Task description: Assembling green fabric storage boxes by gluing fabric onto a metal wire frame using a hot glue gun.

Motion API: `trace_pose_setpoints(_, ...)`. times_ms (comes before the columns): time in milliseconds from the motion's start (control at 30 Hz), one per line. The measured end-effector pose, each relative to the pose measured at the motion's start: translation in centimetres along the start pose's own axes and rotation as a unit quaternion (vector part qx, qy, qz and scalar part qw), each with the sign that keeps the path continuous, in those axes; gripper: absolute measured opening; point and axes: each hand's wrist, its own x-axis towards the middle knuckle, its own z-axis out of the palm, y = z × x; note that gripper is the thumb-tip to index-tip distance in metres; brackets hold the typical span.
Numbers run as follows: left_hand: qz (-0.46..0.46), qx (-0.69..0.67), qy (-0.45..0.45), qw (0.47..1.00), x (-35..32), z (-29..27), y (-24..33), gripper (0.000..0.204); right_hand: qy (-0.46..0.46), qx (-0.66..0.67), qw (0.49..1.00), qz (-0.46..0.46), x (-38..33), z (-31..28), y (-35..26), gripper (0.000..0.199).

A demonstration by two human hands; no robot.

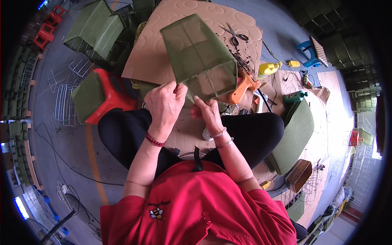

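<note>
A green fabric-covered wire basket (200,51) lies tilted on a cardboard sheet in front of me, its wire ribs showing through the cloth. My left hand (165,101) is closed in a pinch at the basket's near left corner; what its fingers hold is too small to make out. The thumb and fingers of my right hand (209,115) close on the near rim of the basket. An orange glue gun (243,87) rests just right of the basket. Beyond it, black-handled scissors (234,37) lie with dark scraps around them.
The cardboard sheet (141,61) bears on the work. A red stool (112,98) stands left, near bare wire frames (67,104) and another green basket (96,30). To the right are a yellow bottle (267,69), a teal bottle (294,97), green panels (294,139) and a blue stool (312,53).
</note>
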Motion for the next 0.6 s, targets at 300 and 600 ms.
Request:
trace_pose_setpoints(300,0.018,0.101,-0.052,0.993,-1.2,-0.1,1.6,0.028,0.035,0.086,0.994,-0.050,1.0,0.2,3.2,0.035)
trace_pose_setpoints(600,-0.003,0.180,-0.063,0.982,-3.1,0.5,-1.8,0.029,0.062,0.170,0.983,-0.019,-0.4,-0.2,2.3,0.035)
